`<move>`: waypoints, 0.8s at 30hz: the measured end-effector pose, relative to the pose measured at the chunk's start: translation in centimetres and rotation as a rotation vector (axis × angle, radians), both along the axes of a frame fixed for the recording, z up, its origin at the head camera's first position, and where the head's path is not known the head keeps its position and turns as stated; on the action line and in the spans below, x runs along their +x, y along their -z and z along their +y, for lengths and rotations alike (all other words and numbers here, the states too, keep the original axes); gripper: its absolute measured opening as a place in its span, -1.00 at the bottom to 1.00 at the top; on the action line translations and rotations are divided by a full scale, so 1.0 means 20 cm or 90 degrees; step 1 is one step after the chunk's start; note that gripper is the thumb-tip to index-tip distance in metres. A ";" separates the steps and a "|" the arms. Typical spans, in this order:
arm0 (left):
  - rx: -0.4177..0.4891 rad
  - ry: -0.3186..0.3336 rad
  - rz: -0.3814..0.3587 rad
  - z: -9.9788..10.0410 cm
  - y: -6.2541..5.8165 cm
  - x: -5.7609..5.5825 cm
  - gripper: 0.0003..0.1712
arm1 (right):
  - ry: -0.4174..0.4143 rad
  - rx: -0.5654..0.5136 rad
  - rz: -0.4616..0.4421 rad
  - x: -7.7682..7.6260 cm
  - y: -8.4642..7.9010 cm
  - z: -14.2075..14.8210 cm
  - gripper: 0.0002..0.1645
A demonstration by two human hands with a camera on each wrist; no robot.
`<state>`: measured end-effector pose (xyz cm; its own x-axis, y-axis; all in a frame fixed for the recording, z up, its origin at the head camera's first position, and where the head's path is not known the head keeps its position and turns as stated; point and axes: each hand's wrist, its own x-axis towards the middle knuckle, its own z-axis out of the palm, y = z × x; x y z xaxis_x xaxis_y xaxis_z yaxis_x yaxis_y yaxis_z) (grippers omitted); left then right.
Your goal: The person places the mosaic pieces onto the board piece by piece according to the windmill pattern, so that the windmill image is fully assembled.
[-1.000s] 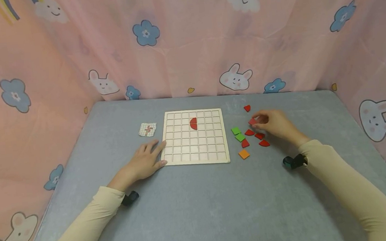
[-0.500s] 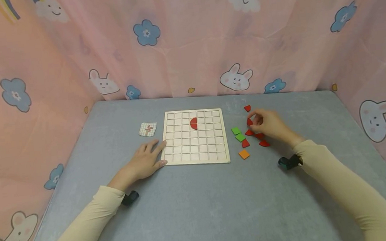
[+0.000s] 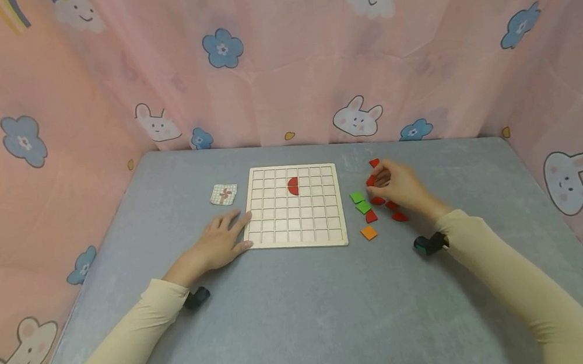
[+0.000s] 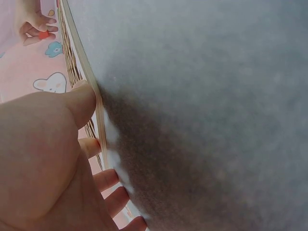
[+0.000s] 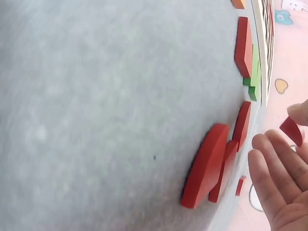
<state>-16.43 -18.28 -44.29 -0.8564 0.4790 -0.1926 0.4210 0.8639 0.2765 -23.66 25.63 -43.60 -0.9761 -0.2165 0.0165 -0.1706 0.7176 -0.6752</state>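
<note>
My right hand [image 3: 399, 186] pinches a red quarter-circle tile [image 5: 292, 131] between thumb and finger, above several loose red tiles [image 5: 207, 166] on the table. The other fingers of that hand spread out in the right wrist view. My left hand [image 3: 216, 242] lies at the left edge of a pale wooden grid board [image 3: 296, 228], thumb and fingertip touching its rim. In the left wrist view the thumb [image 4: 84, 103] rests on the board's edge. Two red quarter-circle tiles [image 3: 294, 186] sit together in the board's upper middle cells, forming a half circle.
Two green square tiles [image 3: 361, 204] and an orange square tile [image 3: 368, 232] lie right of the board. A small card [image 3: 224, 194] with a red pinwheel pattern on a grid lies left of it. A pink patterned curtain [image 3: 280, 60] surrounds the grey table [image 3: 305, 321].
The right hand has moved a little to the left with the red tile lifted between its fingers. The left hand and the board have stayed in place.
</note>
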 end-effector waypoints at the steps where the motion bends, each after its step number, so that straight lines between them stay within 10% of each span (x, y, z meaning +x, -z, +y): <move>1: 0.000 0.000 0.000 0.00 0.00 0.00 -0.21 | 0.002 -0.008 -0.003 0.00 0.00 0.00 -0.58; 24: 0.000 -0.001 -0.005 -0.01 0.02 -0.01 -0.21 | -0.025 -0.019 0.069 -0.02 0.05 -0.10 -0.61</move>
